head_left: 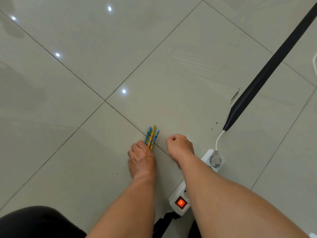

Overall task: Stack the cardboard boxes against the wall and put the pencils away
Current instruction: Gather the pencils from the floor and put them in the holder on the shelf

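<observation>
- The pencils (151, 137) are a small bundle of thin straight sticks, glossy yellow and blue with printed patterns; they fan out slightly at their far ends and lie low over the floor, up and to the left of the power strip (179, 196)
- The left hand (141, 161) has its fingers curled round the near ends of the pencils and grips them, knuckles up, just left of the power strip
- The right hand (179, 148) is balled into a fist, with nothing showing in it; it hangs beside the pencils without touching them, above the middle of the power strip, and its forearm crosses over the strip
- The power strip is a long white plastic bar with a square rocker switch (181, 202) glowing red at its near end
- A rounded grey plug (216, 160) sits in its far socket, and a thin white cord (218, 140) curves away from it
- The cord runs into a long, smooth black cable cover (267, 69) that stretches diagonally away from the strip
- The strip lies on the floor (85, 66), large pale glossy tiles with thin dark grout lines and bright light reflections
</observation>
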